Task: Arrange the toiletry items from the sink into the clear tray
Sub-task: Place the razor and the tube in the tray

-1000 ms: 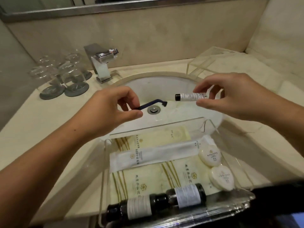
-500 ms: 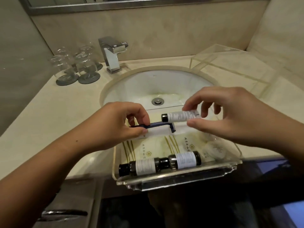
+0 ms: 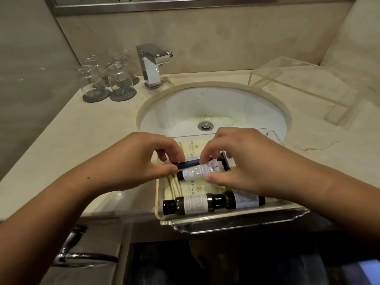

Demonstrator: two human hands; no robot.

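Observation:
The clear tray (image 3: pixel 232 220) lies on the counter's front edge, below the white sink (image 3: pixel 213 108). Over its middle my left hand (image 3: pixel 141 163) pinches the handle of a dark blue razor (image 3: pixel 188 163). My right hand (image 3: pixel 244 161) grips a small white tube with a black cap (image 3: pixel 195 172), held just in front of the razor and low over the tray. Two dark bottles with white labels (image 3: pixel 211 202) lie end to end along the tray's front. Cream sachets (image 3: pixel 195 188) cover the tray floor. The sink basin holds only its drain (image 3: pixel 205 125).
A chrome tap (image 3: pixel 153 65) stands behind the sink. Upturned glasses on grey coasters (image 3: pixel 111 83) sit at the back left. A clear acrylic stand (image 3: pixel 298 83) occupies the right of the counter. A drawer handle (image 3: pixel 82 257) shows below the counter at left.
Both hands came down from above the sink drain to low over the tray, bringing razor and tube closer together. The camera view shifted back, showing more counter.

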